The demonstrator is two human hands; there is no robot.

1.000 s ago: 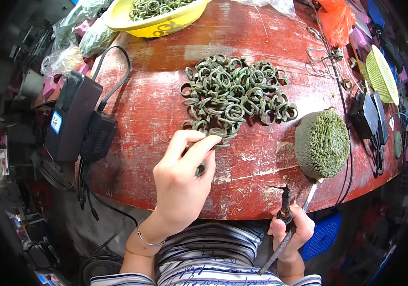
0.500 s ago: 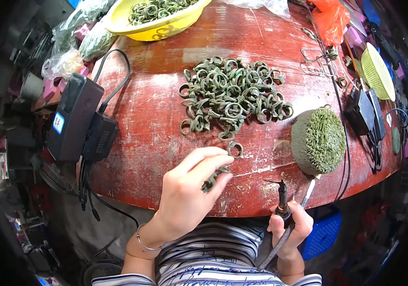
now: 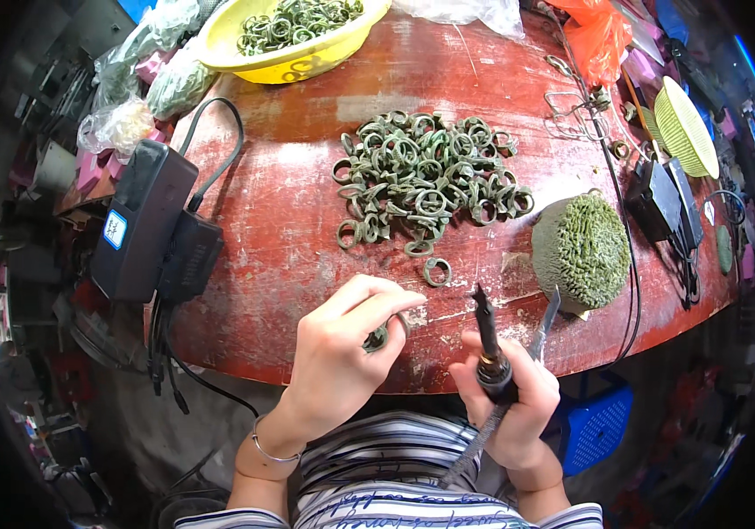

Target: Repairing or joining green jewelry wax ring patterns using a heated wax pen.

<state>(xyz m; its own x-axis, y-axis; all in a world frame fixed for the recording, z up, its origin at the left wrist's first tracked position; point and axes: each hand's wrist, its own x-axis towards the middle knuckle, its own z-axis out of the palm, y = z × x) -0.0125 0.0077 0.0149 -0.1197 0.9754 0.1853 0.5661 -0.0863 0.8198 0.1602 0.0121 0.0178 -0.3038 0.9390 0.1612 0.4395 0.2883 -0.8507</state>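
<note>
My left hand (image 3: 342, 348) is closed around a small dark green ring (image 3: 376, 339), mostly hidden by the fingers. My right hand (image 3: 514, 397) grips a black soldering iron (image 3: 487, 339), its dark tip pointing up and its grey sleeved cord running down toward my lap. A thin metal blade (image 3: 547, 322) sticks up beside the right fingers and seems held by the same hand. Just beyond the left fingertips, one green ring (image 3: 437, 272) lies alone. Farther back is a heap of similar green rings (image 3: 430, 176).
A round green bristly block (image 3: 582, 253) stands right of my right hand. Black power adapters (image 3: 144, 220) with cables sit at the left edge. At the back is a yellow basin (image 3: 294, 66) of rings. A light green basket (image 3: 686, 130) and another adapter (image 3: 655, 201) are at right.
My right hand has moved up and left, bringing the iron and the blade nearer to my left hand. My left hand has drawn slightly back from the lone ring, still holding its ring.
</note>
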